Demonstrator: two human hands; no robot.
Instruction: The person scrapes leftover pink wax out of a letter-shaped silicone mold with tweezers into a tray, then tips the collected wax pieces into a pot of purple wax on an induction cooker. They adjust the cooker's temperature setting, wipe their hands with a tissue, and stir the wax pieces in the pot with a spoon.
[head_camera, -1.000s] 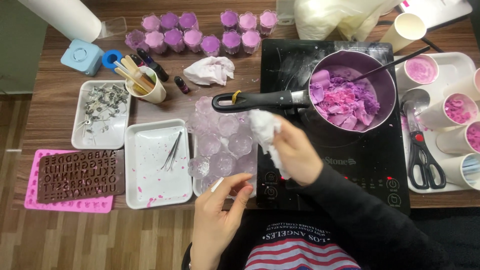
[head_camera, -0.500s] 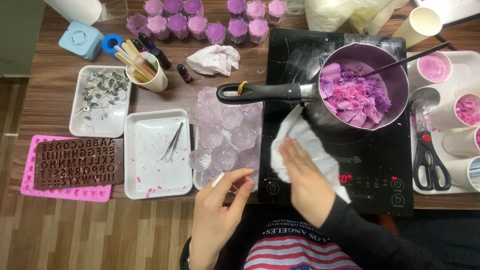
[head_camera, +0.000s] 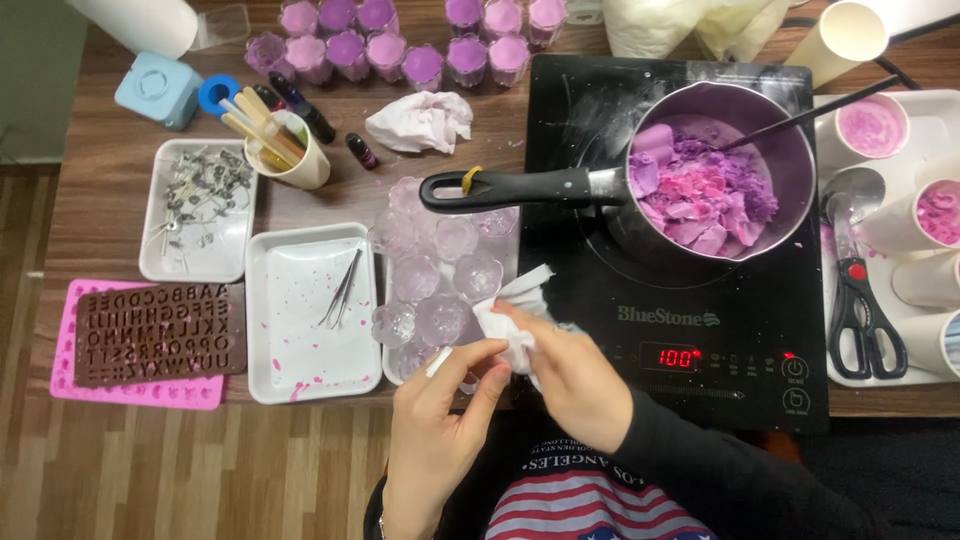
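Observation:
My right hand (head_camera: 578, 375) grips a crumpled white tissue (head_camera: 512, 318) at the table's near edge, just left of the black induction cooker (head_camera: 700, 330). My left hand (head_camera: 440, 415) meets it from below, thumb and fingers pinching a small white stick (head_camera: 441, 361) against the tissue. Both hands sit over the near end of a group of clear flower-shaped glass cups (head_camera: 432, 270). On the cooker stands a pot (head_camera: 718, 180) of purple and pink wax chunks, its black handle (head_camera: 510, 188) pointing left over the cups.
A white tray with tweezers (head_camera: 312, 310) lies left of the cups, then a tray of metal wick tabs (head_camera: 195, 205) and a pink letter mould (head_camera: 150, 345). Filled purple candle cups (head_camera: 400, 40) line the back. Scissors (head_camera: 862, 315) and paper cups (head_camera: 920, 215) sit at right.
My right hand has carried the tissue from over the cooker's left edge down and left to meet my left hand, and bunched it up. The view has shifted slightly.

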